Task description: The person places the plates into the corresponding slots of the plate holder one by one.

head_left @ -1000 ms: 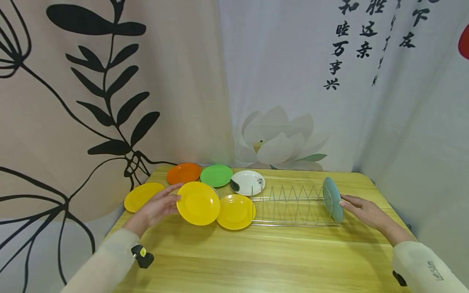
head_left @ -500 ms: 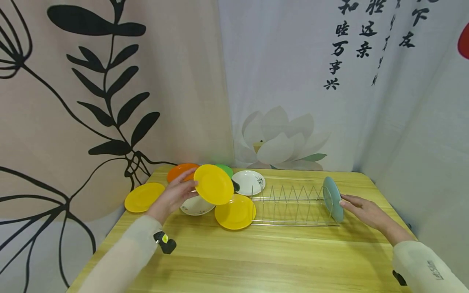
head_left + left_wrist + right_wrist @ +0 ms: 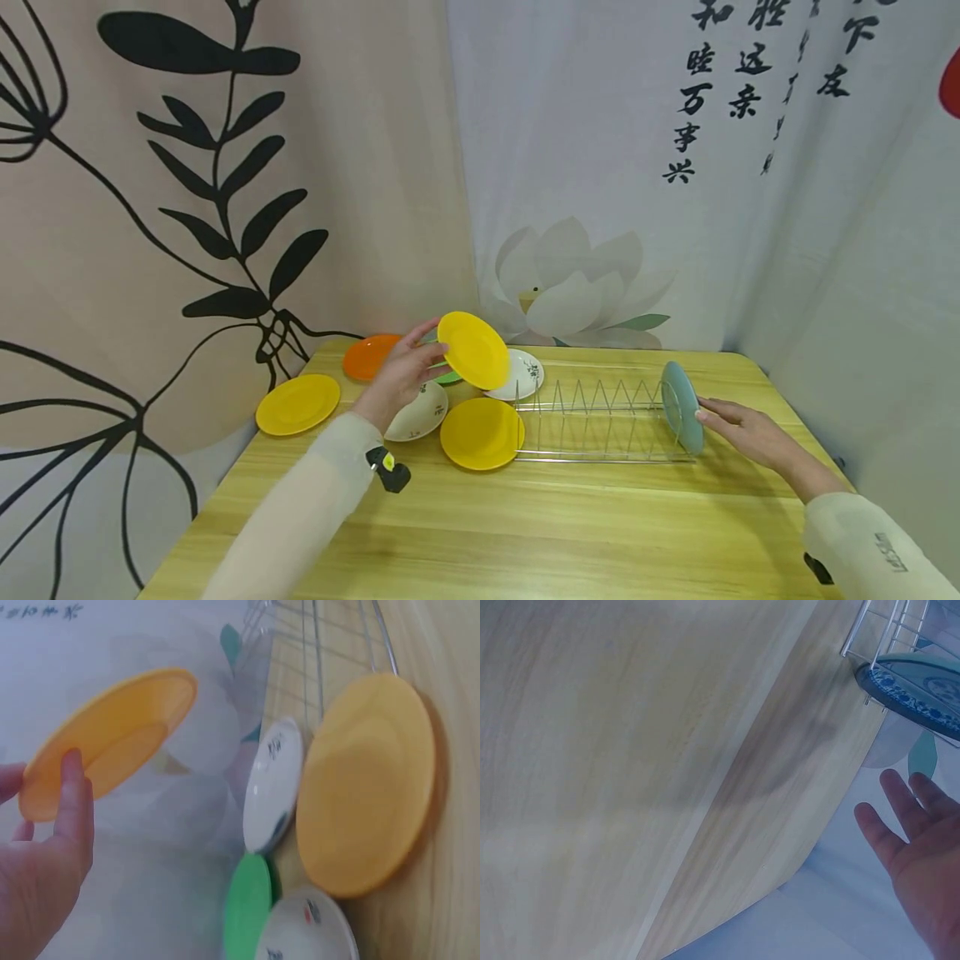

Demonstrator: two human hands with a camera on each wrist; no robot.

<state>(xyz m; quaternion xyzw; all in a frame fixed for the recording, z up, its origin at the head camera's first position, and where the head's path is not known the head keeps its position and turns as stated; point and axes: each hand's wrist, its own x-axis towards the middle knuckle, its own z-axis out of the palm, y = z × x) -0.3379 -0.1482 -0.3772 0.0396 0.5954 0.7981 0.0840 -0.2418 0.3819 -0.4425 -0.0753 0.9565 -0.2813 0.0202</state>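
My left hand (image 3: 403, 377) pinches a yellow plate (image 3: 476, 350) by its left edge. The plate is tilted up above the back of the table and overlaps a white patterned plate (image 3: 529, 375) in the head view. Below it, another yellow plate (image 3: 480, 435) lies flat against the left end of a wire dish rack (image 3: 600, 461). A pale blue plate (image 3: 678, 408) stands upright at the rack's right end; the right wrist view shows blue floral decoration (image 3: 911, 697) there. My right hand (image 3: 744, 429) is beside that plate with its fingers (image 3: 904, 802) extended and spread.
On the wooden table (image 3: 540, 533), an orange plate (image 3: 366, 358), a green plate (image 3: 249, 907), a white dish (image 3: 422, 413) and a third yellow plate (image 3: 298, 405) lie to the left. A printed curtain (image 3: 390, 167) hangs behind the table.
My left hand has carried the yellow plate rightward, up and farther back, uncovering the white dish and overlapping the green and white plates. My right hand has stayed beside the blue plate.
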